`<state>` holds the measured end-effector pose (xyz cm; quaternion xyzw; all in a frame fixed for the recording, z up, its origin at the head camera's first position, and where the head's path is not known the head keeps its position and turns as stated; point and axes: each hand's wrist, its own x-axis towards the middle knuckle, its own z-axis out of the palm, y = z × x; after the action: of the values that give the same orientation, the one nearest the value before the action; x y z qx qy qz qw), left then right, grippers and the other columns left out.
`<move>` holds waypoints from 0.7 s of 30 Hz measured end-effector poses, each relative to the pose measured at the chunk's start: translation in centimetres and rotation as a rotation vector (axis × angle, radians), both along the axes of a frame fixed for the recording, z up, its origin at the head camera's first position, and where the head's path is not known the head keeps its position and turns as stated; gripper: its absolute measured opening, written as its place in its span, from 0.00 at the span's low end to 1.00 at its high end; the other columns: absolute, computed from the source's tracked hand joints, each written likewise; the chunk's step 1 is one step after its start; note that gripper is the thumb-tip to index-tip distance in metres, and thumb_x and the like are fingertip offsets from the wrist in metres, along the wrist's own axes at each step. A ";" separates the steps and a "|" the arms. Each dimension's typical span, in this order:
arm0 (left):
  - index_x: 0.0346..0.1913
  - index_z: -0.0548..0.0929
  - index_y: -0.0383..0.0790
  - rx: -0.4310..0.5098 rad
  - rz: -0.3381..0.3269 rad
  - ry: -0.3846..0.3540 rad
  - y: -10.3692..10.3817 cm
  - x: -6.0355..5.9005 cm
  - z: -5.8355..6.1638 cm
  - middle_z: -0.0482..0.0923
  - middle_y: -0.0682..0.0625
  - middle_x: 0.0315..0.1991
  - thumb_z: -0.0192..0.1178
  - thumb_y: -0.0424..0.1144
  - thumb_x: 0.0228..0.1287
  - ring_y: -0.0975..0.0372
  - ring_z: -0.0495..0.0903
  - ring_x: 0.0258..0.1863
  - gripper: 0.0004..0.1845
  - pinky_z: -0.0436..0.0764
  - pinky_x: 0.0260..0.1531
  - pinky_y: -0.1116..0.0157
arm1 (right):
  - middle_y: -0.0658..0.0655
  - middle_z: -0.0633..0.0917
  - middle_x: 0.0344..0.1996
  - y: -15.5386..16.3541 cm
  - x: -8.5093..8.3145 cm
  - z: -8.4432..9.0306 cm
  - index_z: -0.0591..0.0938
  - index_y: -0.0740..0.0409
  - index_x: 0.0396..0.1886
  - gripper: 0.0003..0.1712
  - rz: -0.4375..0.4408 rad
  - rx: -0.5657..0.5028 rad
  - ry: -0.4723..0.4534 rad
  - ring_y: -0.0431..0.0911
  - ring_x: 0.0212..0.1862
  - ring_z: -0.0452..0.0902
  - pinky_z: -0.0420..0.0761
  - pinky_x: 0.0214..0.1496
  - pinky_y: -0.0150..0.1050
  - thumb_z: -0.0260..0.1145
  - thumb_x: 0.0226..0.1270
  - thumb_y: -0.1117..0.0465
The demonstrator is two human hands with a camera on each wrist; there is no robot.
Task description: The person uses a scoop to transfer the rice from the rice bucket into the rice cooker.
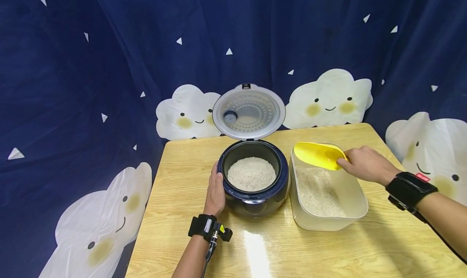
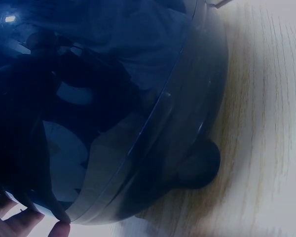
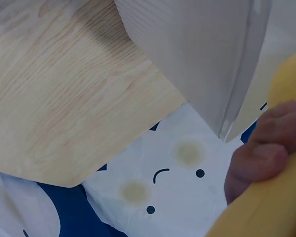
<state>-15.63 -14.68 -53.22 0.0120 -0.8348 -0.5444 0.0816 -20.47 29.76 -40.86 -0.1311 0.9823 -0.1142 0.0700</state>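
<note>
A dark blue rice cooker (image 1: 253,189) stands mid-table with its lid (image 1: 249,112) swung up and white rice (image 1: 251,173) in the pot. My left hand (image 1: 215,192) rests flat against its left side; the left wrist view shows the glossy cooker wall (image 2: 113,113) and my fingertips (image 2: 59,228) at its base. To the right sits a translucent rice bin (image 1: 354,213) with rice at the bottom. My right hand (image 1: 365,163) grips the handle of a yellow scoop (image 1: 318,154) held over the bin's far end. In the right wrist view curled fingers (image 3: 266,153) wrap the yellow scoop (image 3: 266,207).
The wooden table (image 1: 262,249) has bare surface in front of the cooker and bin. Its right edge is close beside the bin (image 3: 187,54). A dark blue curtain (image 1: 109,47) with white clouds hangs behind and around the table.
</note>
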 end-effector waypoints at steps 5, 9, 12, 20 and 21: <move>0.84 0.50 0.54 0.017 -0.001 0.013 0.0 -0.1 -0.2 0.53 0.52 0.85 0.28 0.51 0.85 0.55 0.52 0.85 0.30 0.53 0.84 0.47 | 0.47 0.67 0.17 0.2 0.0 -0.5 0.77 0.54 0.23 0.20 -0.014 0.029 0.002 0.43 0.20 0.66 0.61 0.23 0.36 0.55 0.76 0.51; 0.84 0.50 0.54 0.014 -0.002 0.015 0.0 -0.1 -0.4 0.53 0.51 0.85 0.28 0.51 0.85 0.55 0.52 0.85 0.30 0.53 0.84 0.47 | 0.47 0.67 0.17 0.0 0.0 -0.9 0.76 0.53 0.21 0.21 0.004 0.056 -0.007 0.43 0.20 0.66 0.61 0.24 0.36 0.56 0.75 0.50; 0.84 0.50 0.54 0.014 -0.006 0.013 0.0 -0.1 -0.4 0.53 0.52 0.85 0.28 0.51 0.86 0.55 0.52 0.85 0.30 0.53 0.84 0.47 | 0.46 0.65 0.16 -0.4 0.1 -1.0 0.75 0.51 0.20 0.21 0.029 0.075 0.010 0.42 0.20 0.65 0.60 0.24 0.36 0.57 0.74 0.50; 0.84 0.51 0.54 0.020 -0.003 0.015 0.1 0.1 -0.2 0.53 0.51 0.85 0.28 0.52 0.85 0.56 0.51 0.85 0.30 0.52 0.84 0.48 | 0.46 0.67 0.14 -1.7 0.2 -1.1 0.73 0.50 0.18 0.20 0.150 0.166 0.158 0.42 0.17 0.63 0.61 0.20 0.36 0.62 0.71 0.53; 0.84 0.50 0.54 0.019 -0.004 0.013 0.1 0.1 -0.2 0.52 0.51 0.85 0.28 0.52 0.85 0.56 0.51 0.85 0.30 0.52 0.84 0.48 | 0.47 0.67 0.14 -1.8 0.3 -1.2 0.73 0.51 0.18 0.20 0.164 0.178 0.178 0.42 0.17 0.63 0.62 0.20 0.36 0.64 0.71 0.53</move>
<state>-15.55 -14.62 -53.39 0.0075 -0.8290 -0.5526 0.0859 -20.20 27.99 -42.05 -0.2138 0.9768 -0.0086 0.0031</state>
